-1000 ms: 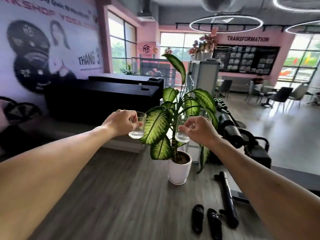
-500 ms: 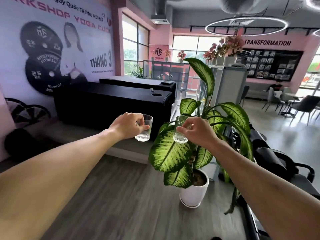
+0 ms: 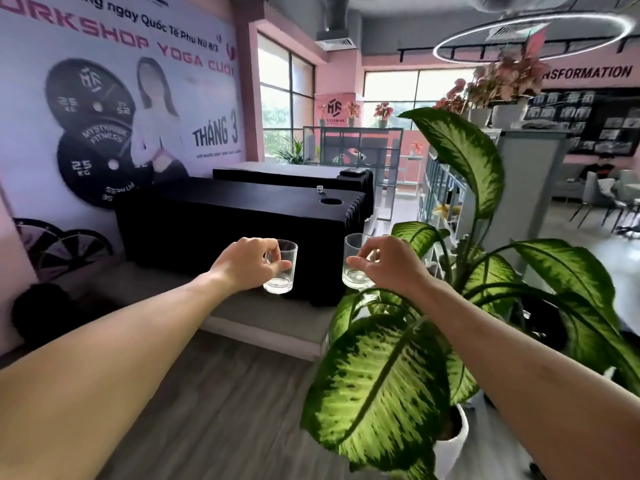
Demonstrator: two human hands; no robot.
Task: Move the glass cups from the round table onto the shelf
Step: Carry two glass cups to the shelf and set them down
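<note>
I carry two clear glass cups at chest height, both arms stretched forward. My left hand [image 3: 247, 263] grips the left glass cup [image 3: 281, 271] by its side. My right hand [image 3: 388, 266] holds the right glass cup [image 3: 354, 261] near its rim. Both cups look empty and stay upright. A pale metal shelf unit [image 3: 441, 199] stands ahead on the right, partly hidden by leaves. The round table is out of view.
A large potted plant [image 3: 391, 386] with a white pot [image 3: 452, 441] crowds the lower right, its leaves under my right arm. Black draped tables [image 3: 239, 223] stand ahead to the left, on a low platform [image 3: 263, 317]. Chairs [image 3: 602, 199] sit far right.
I have walked forward and turned left; the plant now looms closer at the lower right. The black tables and the shelf appear nearer. Both hands keep holding their cups.
</note>
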